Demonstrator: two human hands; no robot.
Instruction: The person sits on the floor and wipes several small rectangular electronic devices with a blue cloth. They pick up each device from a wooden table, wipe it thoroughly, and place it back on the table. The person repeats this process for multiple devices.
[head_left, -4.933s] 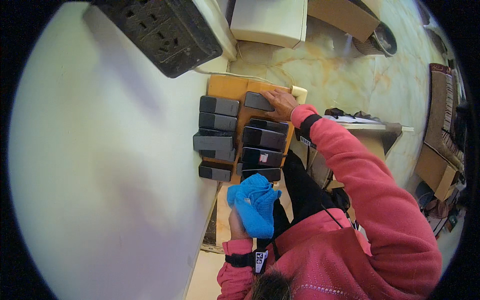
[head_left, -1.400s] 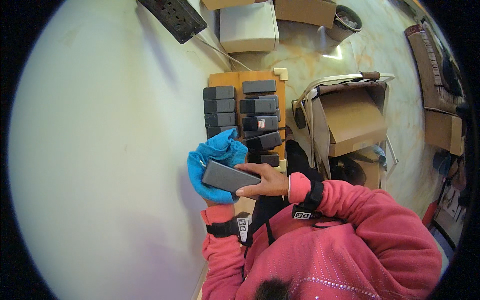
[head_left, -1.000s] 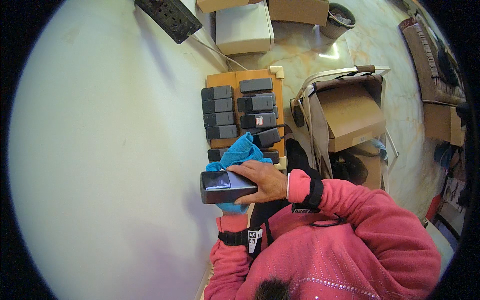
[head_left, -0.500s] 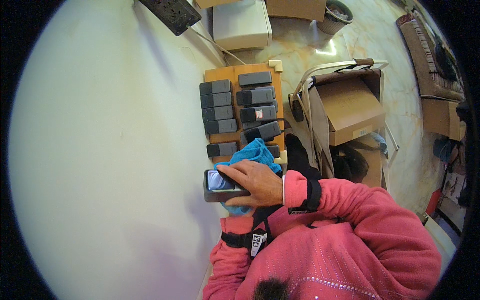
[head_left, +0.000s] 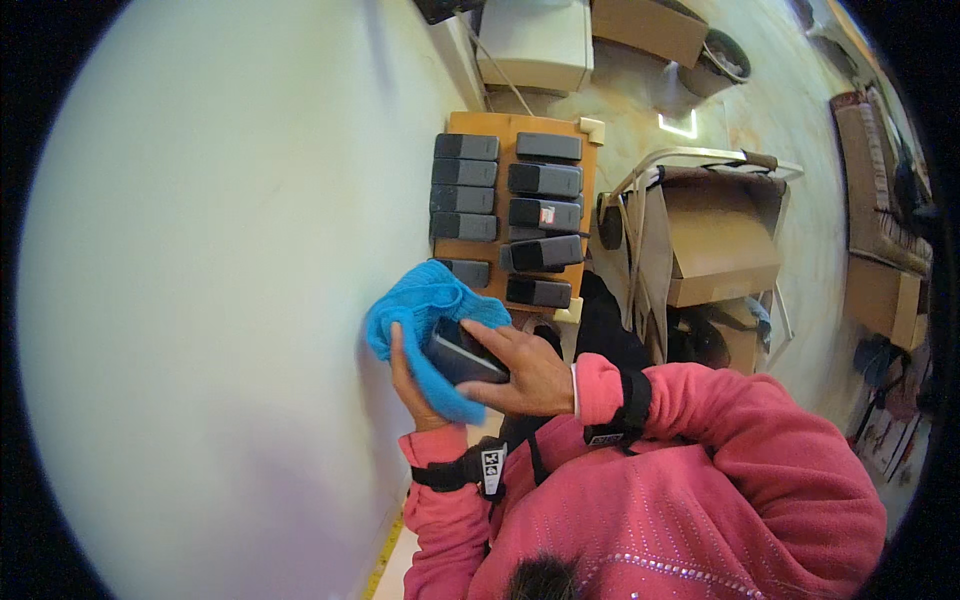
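My right hand (head_left: 530, 372) grips a dark grey power bank (head_left: 462, 356), a slim block with rounded corners and a glossy black face. A bright blue knitted cloth (head_left: 425, 295) wraps around its far and left sides. My left hand (head_left: 408, 385) is closed on the cloth from the left, its thumb up and most fingers hidden beneath. Beyond the cloth, two columns of similar power banks (head_left: 465, 173) lie on a small orange-brown wooden table (head_left: 507, 124). One in the right column carries a small red and white sticker (head_left: 547, 214).
A white wall (head_left: 220, 300) rises close on the left. To the right stands a metal-framed folding chair (head_left: 640, 230) with a cardboard box (head_left: 725, 240) on it. Farther off are a white cabinet (head_left: 535, 45), another carton (head_left: 648, 28) and a waste bin (head_left: 722, 60).
The power bank has turned and tilted in my right hand. My left hand has come into view, lifting the cloth around the power bank's left side. The whole view has shifted slightly.
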